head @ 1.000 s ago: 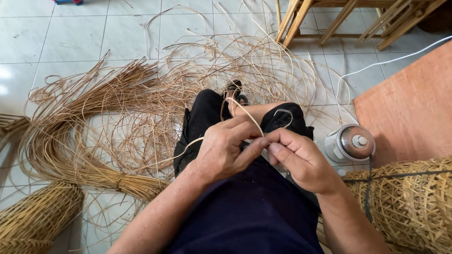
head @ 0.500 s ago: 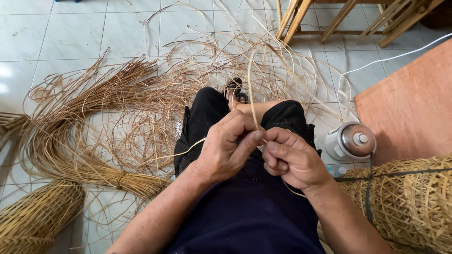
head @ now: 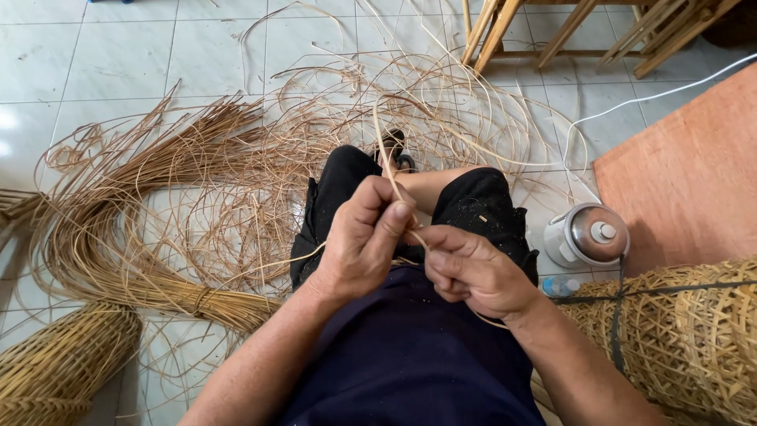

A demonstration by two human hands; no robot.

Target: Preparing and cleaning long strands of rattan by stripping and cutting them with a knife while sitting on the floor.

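A thin rattan strip is pinched between thumb and forefinger of the left hand, while the right hand is closed around the same strip just beside it, over the lap. Since a second ago the hands have been lifted and drawn closer, and the strip, earlier looped low across the knees, is now stood up and arched toward the far floor; a fresh length appears to be worked through. A bundle of rattan is spread at left, a woven basket is kept near right, a metal-lidded pot beyond it.
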